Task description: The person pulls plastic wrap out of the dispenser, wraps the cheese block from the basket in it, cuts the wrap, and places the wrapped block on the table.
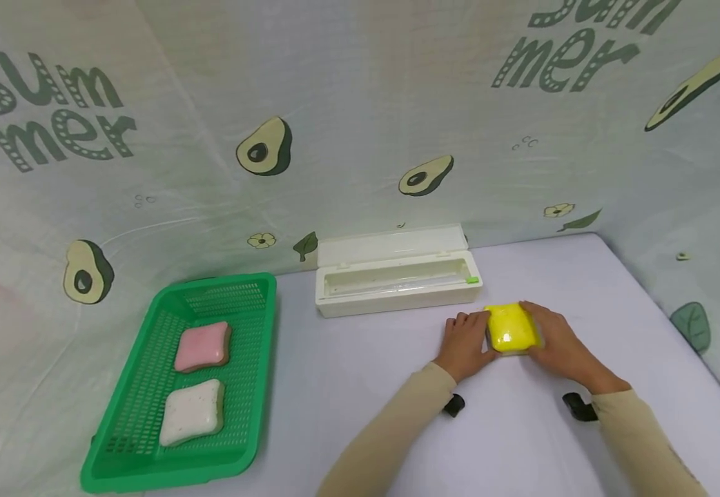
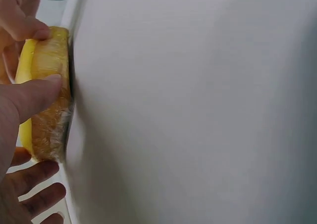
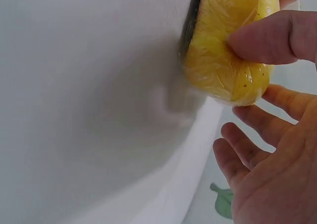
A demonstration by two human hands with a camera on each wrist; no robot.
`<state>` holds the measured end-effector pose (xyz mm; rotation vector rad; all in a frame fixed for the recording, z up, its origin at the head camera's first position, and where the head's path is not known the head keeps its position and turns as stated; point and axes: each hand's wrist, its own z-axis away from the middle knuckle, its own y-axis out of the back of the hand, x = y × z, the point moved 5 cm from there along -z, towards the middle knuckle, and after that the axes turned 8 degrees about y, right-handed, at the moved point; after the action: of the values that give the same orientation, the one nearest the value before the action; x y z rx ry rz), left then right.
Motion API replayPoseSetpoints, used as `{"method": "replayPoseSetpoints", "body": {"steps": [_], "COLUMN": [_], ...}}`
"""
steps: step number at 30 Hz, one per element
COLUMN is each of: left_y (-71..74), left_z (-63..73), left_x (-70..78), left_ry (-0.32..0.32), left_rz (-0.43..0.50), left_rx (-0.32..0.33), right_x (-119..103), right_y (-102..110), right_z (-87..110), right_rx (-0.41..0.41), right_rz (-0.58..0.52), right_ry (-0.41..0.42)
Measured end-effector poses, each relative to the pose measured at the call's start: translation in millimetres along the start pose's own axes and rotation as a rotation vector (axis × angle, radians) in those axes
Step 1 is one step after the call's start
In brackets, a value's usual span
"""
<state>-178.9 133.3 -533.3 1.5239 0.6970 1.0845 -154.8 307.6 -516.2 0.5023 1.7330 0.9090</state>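
In the head view, the left hand (image 1: 466, 343) and the right hand (image 1: 561, 342) pinch the yellow block (image 1: 511, 328) from its two sides, thumbs toward the near side and fingers toward the far side. The block is at the right part of the surface (image 1: 360, 400), near the right front corner of the white box (image 1: 397, 304); I cannot tell whether it rests or is slightly raised. The box stands with its lid (image 1: 393, 244) tipped back and a green tab (image 1: 473, 280) at its right end. Well to the left, the green basket (image 1: 265, 345) holds a pink block (image 1: 202, 346) and, nearer the person, a white block (image 1: 192, 413). A printed cloth (image 1: 347, 103) hangs behind.

In the left wrist view, clear film (image 2: 52, 120), wrinkled, covers the side of the yellow block. The left thumb presses that side; the lower fingers are spread apart, one touching the block's end.

In the right wrist view, the right thumb presses the wrapped side, fingertips meet the lower end, and the other fingers are slightly bent, clear of it.
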Motion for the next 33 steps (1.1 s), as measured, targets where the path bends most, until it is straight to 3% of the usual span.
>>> {"method": "replayPoseSetpoints", "body": {"steps": [13,22,27,33], "left_y": [-6.1,-7.2,-1.4,25.3], "left_z": [-14.6,-14.7,-6.4,16.4], "left_x": [22.3,27.1,16.1,-16.5], "left_ry": [-0.03,-0.014,-0.012,-0.039], "left_rz": [-0.028,-0.017,0.016,0.103], "left_rx": [-0.065,-0.072,-0.027,0.123], "right_x": [22.5,19.8,-1.2,-37.6], "right_y": [10.0,15.0,18.4,14.5], "right_z": [4.8,5.0,-1.7,-19.7], "right_rx": [0.048,0.043,0.038,0.046], "right_rz": [0.039,0.111,0.146,0.147], "right_ry": [0.001,-0.001,-0.017,0.037]}}
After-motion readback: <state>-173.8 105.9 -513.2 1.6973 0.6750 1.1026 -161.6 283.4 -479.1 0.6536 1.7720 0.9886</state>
